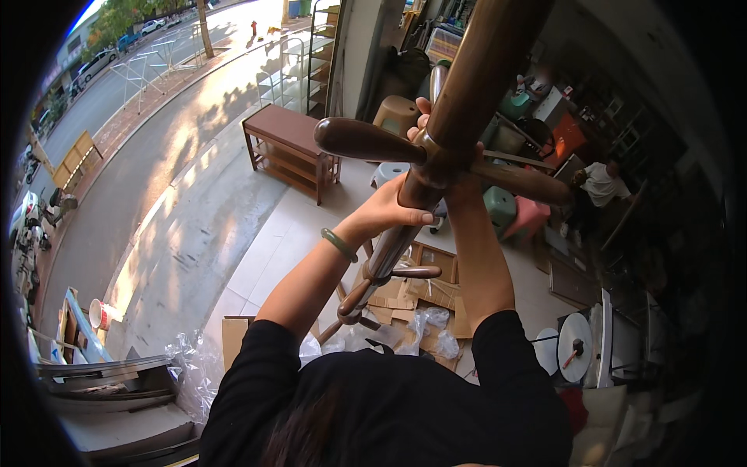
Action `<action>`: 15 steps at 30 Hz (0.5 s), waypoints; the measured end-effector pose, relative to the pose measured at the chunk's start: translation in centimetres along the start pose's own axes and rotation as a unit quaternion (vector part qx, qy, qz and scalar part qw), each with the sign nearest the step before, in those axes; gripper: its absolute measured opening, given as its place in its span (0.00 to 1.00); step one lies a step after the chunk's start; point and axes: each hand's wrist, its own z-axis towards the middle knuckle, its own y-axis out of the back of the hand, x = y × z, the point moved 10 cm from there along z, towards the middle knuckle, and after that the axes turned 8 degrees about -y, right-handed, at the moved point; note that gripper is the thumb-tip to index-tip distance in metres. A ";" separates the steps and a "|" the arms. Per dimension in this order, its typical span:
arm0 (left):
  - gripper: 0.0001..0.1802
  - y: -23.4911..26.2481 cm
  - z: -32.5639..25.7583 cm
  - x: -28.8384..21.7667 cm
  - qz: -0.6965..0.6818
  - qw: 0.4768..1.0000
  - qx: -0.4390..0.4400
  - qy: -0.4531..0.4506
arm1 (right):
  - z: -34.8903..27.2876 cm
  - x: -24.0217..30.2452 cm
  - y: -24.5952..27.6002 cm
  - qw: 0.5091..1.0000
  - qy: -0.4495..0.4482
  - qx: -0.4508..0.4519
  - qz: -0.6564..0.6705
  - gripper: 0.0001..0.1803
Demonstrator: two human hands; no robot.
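Note:
A brown wooden coat stand (484, 74) runs steeply away from me, its thick pole passing between my arms. Round pegs stick out at its upper joint, one peg (366, 138) to the left and another peg (529, 184) to the right. My left hand (398, 210) is wrapped round the pole just below this joint, thumb across the front. Behind the pole, my right hand (465, 193) grips at the joint; its fingertips show past the left side, while the palm is mostly hidden. Lower down, more pegs (416, 272) and the stand's foot end (348, 311) show near the floor.
Flattened cardboard (401, 300) and clear plastic wrap (445, 342) lie on the floor below. A brown shelved bench (292, 144) stands ahead left, with plastic stools (499, 206) beyond the pole. At right sits a person in white (603, 187). A street runs along the left.

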 end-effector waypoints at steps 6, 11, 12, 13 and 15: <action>0.30 0.7 -1.8 -8.8 0.120 0.932 -0.236 -0.246 | 0.9 1.3 -0.9 0.993 0.038 -0.080 -0.079 0.35; 0.37 3.3 2.1 -7.0 0.079 0.962 -0.245 -0.096 | -2.9 4.4 -1.9 0.905 0.196 -0.301 -0.230 0.17; 0.37 3.3 3.3 -6.6 0.049 0.969 -0.224 -0.089 | -4.4 4.9 -2.8 0.868 0.248 -0.343 -0.261 0.12; 0.37 3.4 4.1 -5.7 0.016 0.974 -0.216 -0.065 | -5.3 5.0 -4.0 0.851 0.298 -0.343 -0.262 0.11; 0.31 3.0 5.9 -3.9 -0.123 0.972 -0.197 -0.022 | -6.7 4.3 -6.2 0.847 0.374 -0.307 -0.222 0.15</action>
